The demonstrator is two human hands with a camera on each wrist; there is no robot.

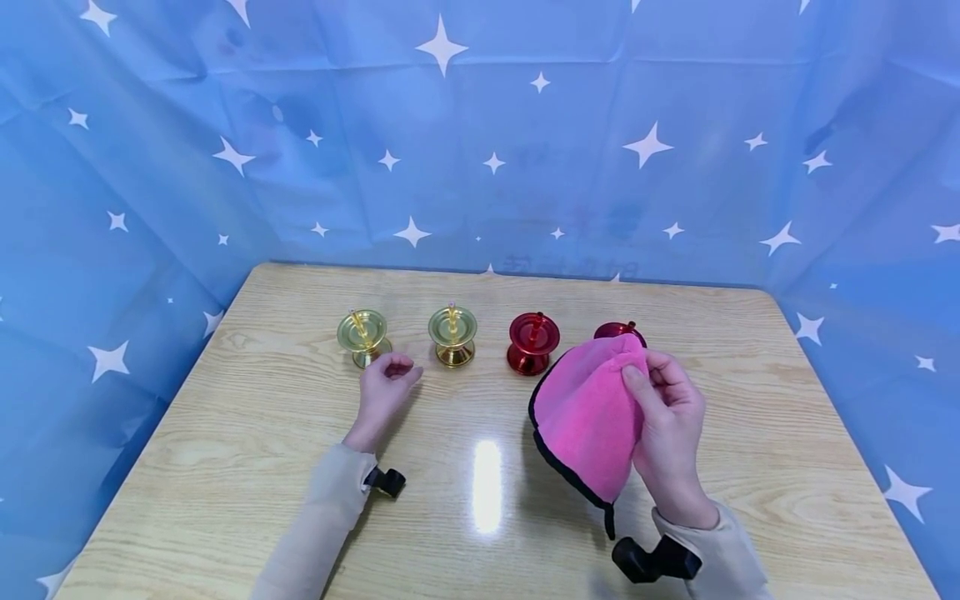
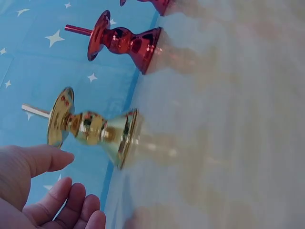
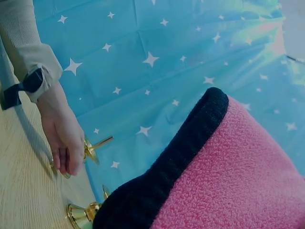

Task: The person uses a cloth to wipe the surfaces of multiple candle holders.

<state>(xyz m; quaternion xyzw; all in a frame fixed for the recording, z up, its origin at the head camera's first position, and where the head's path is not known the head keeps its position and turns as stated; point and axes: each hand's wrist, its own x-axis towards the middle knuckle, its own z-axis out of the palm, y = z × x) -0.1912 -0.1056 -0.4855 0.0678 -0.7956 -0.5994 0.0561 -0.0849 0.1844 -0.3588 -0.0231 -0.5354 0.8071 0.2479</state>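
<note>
A pink cloth (image 1: 592, 408) with black edging hangs from my right hand (image 1: 671, 417), pinched between thumb and fingers above the table. In the right wrist view the pink cloth (image 3: 238, 176) fills the lower right. My left hand (image 1: 386, 396) is just in front of the leftmost gold candle holder (image 1: 362, 331), its fingers loosely bent and nothing between them. A second gold candle holder (image 1: 453, 327) stands to its right, also seen as a gold candle holder (image 2: 90, 126) in the left wrist view. Farther right is a red candle holder (image 1: 533, 337).
Another red candle holder (image 1: 618, 330) ends the row, partly hidden behind the cloth. All stand on a light wooden table (image 1: 247, 400), toward its back. A blue sheet with white stars (image 1: 525, 125) hangs behind and at both sides.
</note>
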